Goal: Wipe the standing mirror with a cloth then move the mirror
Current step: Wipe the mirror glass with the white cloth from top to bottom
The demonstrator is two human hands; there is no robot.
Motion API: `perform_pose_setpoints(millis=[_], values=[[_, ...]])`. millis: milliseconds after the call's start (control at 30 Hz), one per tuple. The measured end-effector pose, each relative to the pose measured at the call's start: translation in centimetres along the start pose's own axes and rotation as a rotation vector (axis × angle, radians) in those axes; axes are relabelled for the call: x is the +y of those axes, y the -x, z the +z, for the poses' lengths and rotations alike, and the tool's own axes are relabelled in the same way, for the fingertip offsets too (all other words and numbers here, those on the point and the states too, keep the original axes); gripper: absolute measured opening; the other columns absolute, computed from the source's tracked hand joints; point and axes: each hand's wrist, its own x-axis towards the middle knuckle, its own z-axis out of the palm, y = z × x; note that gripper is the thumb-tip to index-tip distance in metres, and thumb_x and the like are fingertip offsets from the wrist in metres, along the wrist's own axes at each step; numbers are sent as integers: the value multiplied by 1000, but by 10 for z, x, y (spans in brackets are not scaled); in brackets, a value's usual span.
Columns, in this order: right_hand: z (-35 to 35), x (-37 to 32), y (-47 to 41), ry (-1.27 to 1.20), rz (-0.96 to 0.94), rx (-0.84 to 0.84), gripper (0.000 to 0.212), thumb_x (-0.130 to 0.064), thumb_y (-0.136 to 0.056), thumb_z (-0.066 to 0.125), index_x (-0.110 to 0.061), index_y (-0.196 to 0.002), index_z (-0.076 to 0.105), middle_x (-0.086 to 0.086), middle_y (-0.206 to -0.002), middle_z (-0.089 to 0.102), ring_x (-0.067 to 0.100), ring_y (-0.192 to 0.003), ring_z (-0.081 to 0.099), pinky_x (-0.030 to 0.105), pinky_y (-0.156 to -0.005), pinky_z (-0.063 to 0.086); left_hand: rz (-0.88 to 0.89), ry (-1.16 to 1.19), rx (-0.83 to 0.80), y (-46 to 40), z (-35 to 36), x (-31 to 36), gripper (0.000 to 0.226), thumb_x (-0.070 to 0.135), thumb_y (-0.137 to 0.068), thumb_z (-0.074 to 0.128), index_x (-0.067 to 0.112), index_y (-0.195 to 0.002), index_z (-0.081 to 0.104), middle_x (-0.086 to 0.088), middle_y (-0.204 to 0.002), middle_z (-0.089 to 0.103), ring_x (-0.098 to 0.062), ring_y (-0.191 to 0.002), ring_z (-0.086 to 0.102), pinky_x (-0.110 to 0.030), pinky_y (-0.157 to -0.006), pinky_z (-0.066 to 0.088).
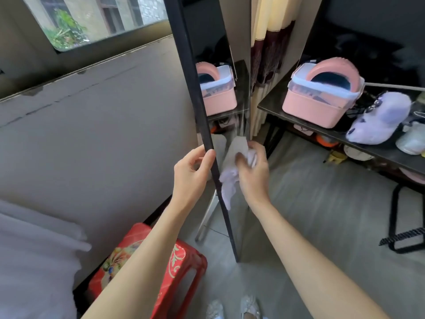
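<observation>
A tall standing mirror (239, 84) with a black frame (193, 77) stands upright in the middle of the view, seen almost edge-on, its foot on the grey floor. My left hand (190, 171) grips the black frame's near edge at mid height. My right hand (253, 171) presses a crumpled white cloth (230, 183) against the glass, just right of the frame. Part of the cloth hangs down below my fingers. The glass reflects a pink box and the cloth.
A red plastic stool (179, 261) stands at the lower left beside a bed with white bedding (34, 261). A black table (379, 146) on the right holds a pink box (322, 95) and a plush toy (379, 118). Curtains (266, 54) hang behind the mirror. My shoes (234, 307) show at the bottom.
</observation>
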Motion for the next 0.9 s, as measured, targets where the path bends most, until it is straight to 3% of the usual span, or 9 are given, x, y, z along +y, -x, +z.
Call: perform_pose_setpoints(millis=[67,100,233,333,433,567,700,800,900], values=[[13,5,11,3,-123,33,23,-13,-87,57,-5,-108,58,-12,-92,51,6,-90,53,4,-78,39,-19,5,14,3,5,-5,47,10,-95,51,27,-55,33,14,-49,33,-2,-51,29,-13,-52,23],[19,17,17,9,-112,43,21,-14,-85,56,-2,-102,61,-12,-90,50,11,-89,55,6,-77,38,-27,2,26,5,7,-7,46,11,-95,51,23,-56,30,13,-50,30,-3,-51,27,-14,-51,22],[16,94,26,293,344,-117,24,-9,-88,50,0,-106,64,14,-112,61,28,-101,58,16,-77,38,-46,-42,75,8,10,-16,46,12,-95,50,19,-59,22,12,-51,24,-4,-52,23,-15,-51,21],[-2,120,25,451,502,-242,26,-6,-87,48,5,-106,63,25,-111,65,35,-100,62,35,-86,50,-28,-146,13,14,7,-25,44,18,-96,50,17,-60,23,8,-57,20,-4,-51,23,-16,-50,22],[-12,93,9,356,400,-64,30,-11,-90,51,-9,-119,57,10,-110,64,26,-97,60,26,-76,44,-12,-221,-15,14,7,-32,41,35,-93,45,19,-62,23,7,-59,20,-5,-51,25,-17,-50,22],[-4,32,-15,10,7,60,29,-14,-88,58,-12,-116,51,-1,-106,57,11,-94,59,24,-77,47,-17,-226,-14,12,16,-32,26,40,-91,39,31,-68,31,11,-56,40,-6,-54,38,-20,-56,33],[18,12,-29,66,-328,99,22,-9,-85,62,-7,-108,61,-7,-104,52,11,-101,57,15,-86,45,46,-312,83,15,29,-32,28,40,-92,30,29,-66,25,7,-54,31,-14,-53,29,-27,-52,26],[21,37,-19,-10,-126,-31,23,-12,-91,53,-13,-112,62,-3,-107,55,19,-107,54,12,-87,38,41,-331,175,17,33,-36,32,31,-96,33,33,-66,21,11,-54,26,-11,-50,26,-24,-51,24],[13,77,0,300,84,-347,45,-23,-98,36,-16,-143,31,6,-149,31,20,-137,30,14,-99,23,101,-413,196,20,31,-39,36,23,-97,34,35,-67,18,14,-55,25,-5,-49,27,-18,-54,24]])
